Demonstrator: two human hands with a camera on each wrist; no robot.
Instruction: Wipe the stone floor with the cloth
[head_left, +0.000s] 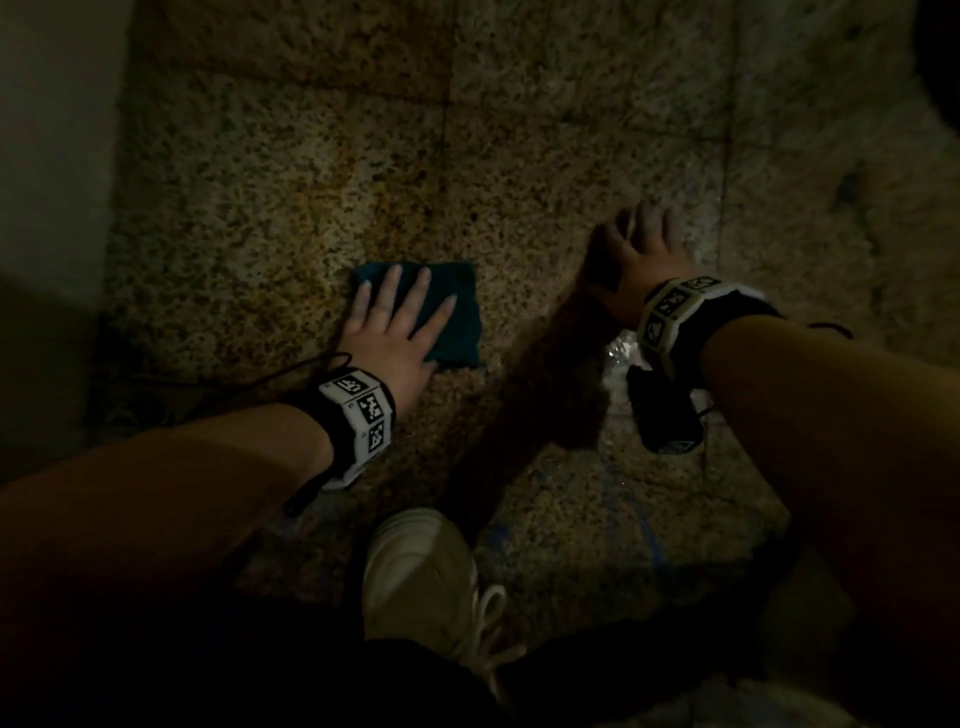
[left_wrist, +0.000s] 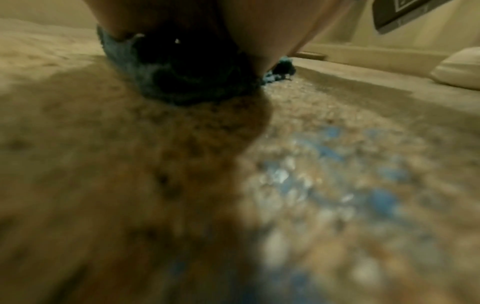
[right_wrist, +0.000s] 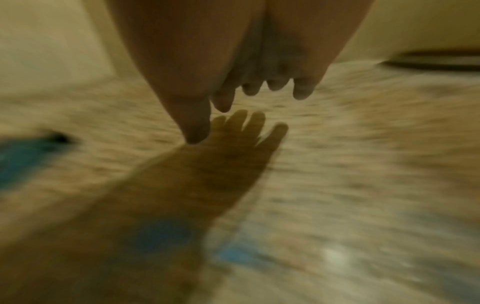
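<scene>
A dark teal folded cloth (head_left: 457, 322) lies flat on the speckled stone floor (head_left: 291, 197). My left hand (head_left: 395, 317) presses on it with straight, spread fingers. From the left wrist view the cloth (left_wrist: 135, 67) bunches under the palm. My right hand (head_left: 641, 249) hovers over bare floor to the right of the cloth, fingers loosely spread and holding nothing. In the right wrist view its fingertips (right_wrist: 302, 90) hang a little above the floor, and the hand casts a shadow (right_wrist: 233, 148) there.
A pale shoe (head_left: 421, 577) with laces stands near the bottom centre. A wall (head_left: 47, 145) rises along the left side. Wet, shiny patches (head_left: 621, 358) and faint blue marks (head_left: 649, 540) show on the floor below my right wrist.
</scene>
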